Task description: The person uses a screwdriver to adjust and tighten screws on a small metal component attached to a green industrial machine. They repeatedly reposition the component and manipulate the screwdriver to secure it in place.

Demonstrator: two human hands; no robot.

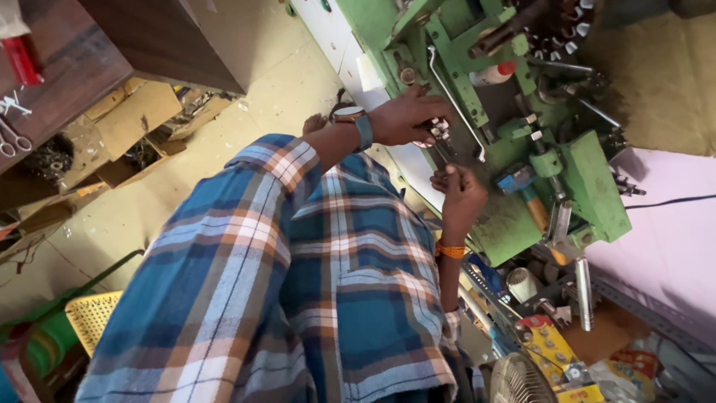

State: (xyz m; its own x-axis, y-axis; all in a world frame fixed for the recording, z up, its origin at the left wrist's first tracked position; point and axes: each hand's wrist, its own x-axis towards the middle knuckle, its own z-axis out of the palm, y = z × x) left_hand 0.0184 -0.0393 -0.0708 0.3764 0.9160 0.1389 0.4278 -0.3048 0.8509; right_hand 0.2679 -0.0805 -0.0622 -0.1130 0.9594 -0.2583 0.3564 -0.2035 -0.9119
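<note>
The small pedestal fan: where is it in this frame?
In the head view, the small fan sits at the bottom edge, right of centre, beside the plaid shirt and below the green machine, next to a yellow parts card.

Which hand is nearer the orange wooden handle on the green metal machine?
Right. The right hand is just image-left of the orange wooden handle; the left hand is farther, up-left.
</note>
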